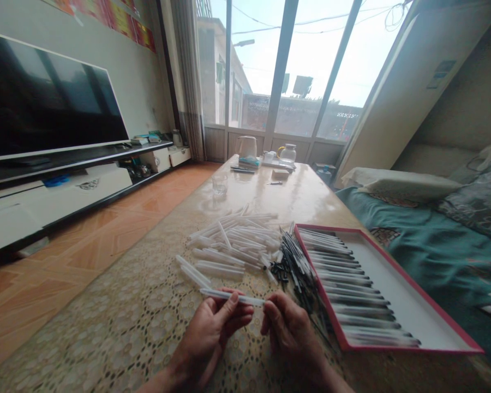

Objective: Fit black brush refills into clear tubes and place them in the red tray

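Observation:
Between thumb and fingers, my left hand (216, 322) grips a translucent white pen barrel (245, 299), held nearly level above the table. The fingers of my right hand (288, 322) are pinched at the barrel's right end; whatever small part they hold there is hidden. Just beyond the hands lies a heap of white pen barrels (237, 240). To its right are a bunch of dark thin refills (297, 259) and a cluster of small black pen parts (280, 270). A red-rimmed box (423, 305) at the right holds a row of assembled-looking pens (352, 284).
The long table (118, 322) has a patterned cover. A drinking glass (220, 186), a glass pitcher (287, 154) and a small box (280, 174) stand farther back. A sofa with a green cover (425, 240) runs along the right, a TV cabinet (85, 188) along the left.

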Demonstrator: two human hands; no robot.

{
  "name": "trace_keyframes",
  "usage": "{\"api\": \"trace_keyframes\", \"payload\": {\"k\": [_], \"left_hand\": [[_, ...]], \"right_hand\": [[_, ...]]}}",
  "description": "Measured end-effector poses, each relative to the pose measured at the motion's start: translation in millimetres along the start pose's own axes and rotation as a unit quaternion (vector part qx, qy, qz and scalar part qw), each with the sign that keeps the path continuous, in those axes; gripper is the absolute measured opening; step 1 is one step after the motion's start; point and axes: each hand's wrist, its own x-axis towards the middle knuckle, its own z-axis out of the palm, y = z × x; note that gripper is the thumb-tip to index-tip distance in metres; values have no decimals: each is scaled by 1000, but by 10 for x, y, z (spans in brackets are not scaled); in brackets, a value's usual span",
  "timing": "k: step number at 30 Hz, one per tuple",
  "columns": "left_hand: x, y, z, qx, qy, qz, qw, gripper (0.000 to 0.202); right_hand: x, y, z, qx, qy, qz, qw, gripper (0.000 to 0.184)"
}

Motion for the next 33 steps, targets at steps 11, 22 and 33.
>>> {"api": "trace_keyframes", "payload": {"k": [11,22,33], "left_hand": [[-10,4,3,4,-7,4,1000,12],[25,-4,6,0,13,-3,1000,12],[32,-30,-21,5,-7,-1,1000,13]], "right_hand": [[-4,-7,1,-49,7,-23,999,34],[-7,-4,-16,-64,2,-26,998,39],[2,8,-9,-65,5,-36,997,41]]}}
